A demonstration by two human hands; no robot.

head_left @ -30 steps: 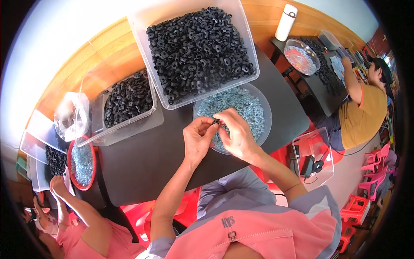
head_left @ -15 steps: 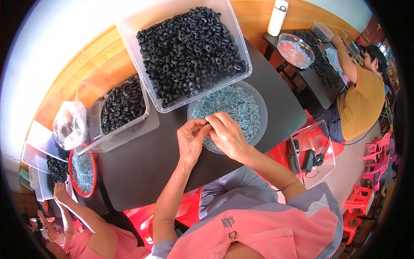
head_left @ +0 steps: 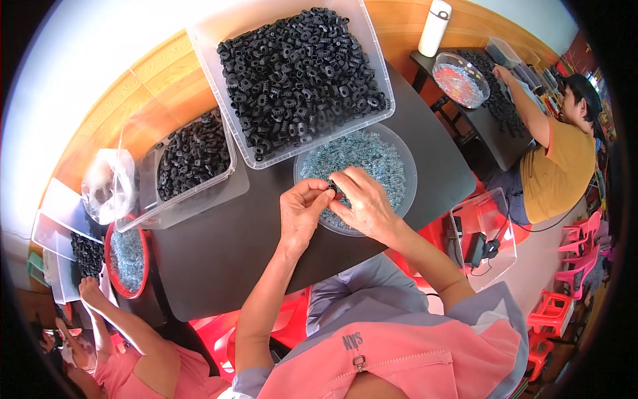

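Note:
My left hand (head_left: pixel 300 214) pinches a small black plastic part (head_left: pixel 332 188) between thumb and fingertips. Close against it, my right hand (head_left: pixel 369 207) has curled fingers and its thumb below; anything within them is too small to make out. Both hands are above the near side of a round clear tub (head_left: pixel 411 174) filled with small bluish metal springs (head_left: pixel 362 154). Just beyond stands a large clear bin (head_left: pixel 319 142) heaped with black plastic parts (head_left: pixel 299 80) like the one I hold.
A second clear box (head_left: pixel 193 209) of black parts stands at the left of the dark table (head_left: pixel 266 256), beside a red-rimmed bowl (head_left: pixel 147 266) of springs. A person in pink sits at lower left. Another, in a mustard shirt (head_left: pixel 558 169), works at the right-hand table.
The black part shows more clearly now, as my right fingers have drawn slightly back from my left fingertips. The view has shifted a little. The right-hand co-worker's arm has reached farther left.

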